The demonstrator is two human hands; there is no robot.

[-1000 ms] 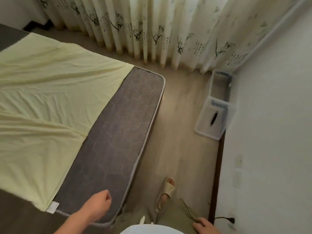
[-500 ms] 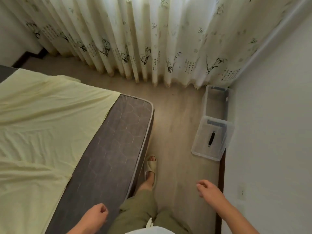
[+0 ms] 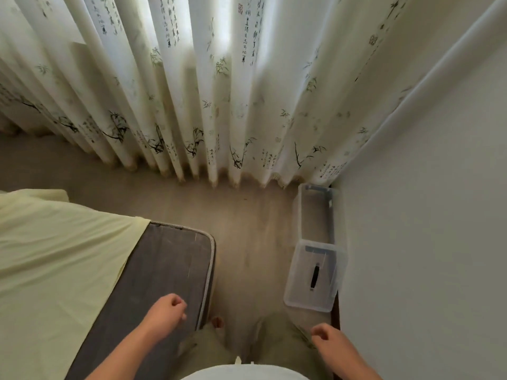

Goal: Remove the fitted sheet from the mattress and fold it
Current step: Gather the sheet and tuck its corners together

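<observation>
Sheet (image 3: 55, 259) lies pulled back off this mattress (image 3: 164, 270) corner, so I judge stripping half done; my left hand (image 3: 167, 311) and right hand (image 3: 327, 340), both loosely curled and empty, must grab its edge next.

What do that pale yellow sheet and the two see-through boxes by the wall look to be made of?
The yellow sheet looks like thin woven fabric, perhaps cotton: matte, with soft creases. The nearer box and farther box look like clear, glossy plastic: the floor shows through their walls.
</observation>
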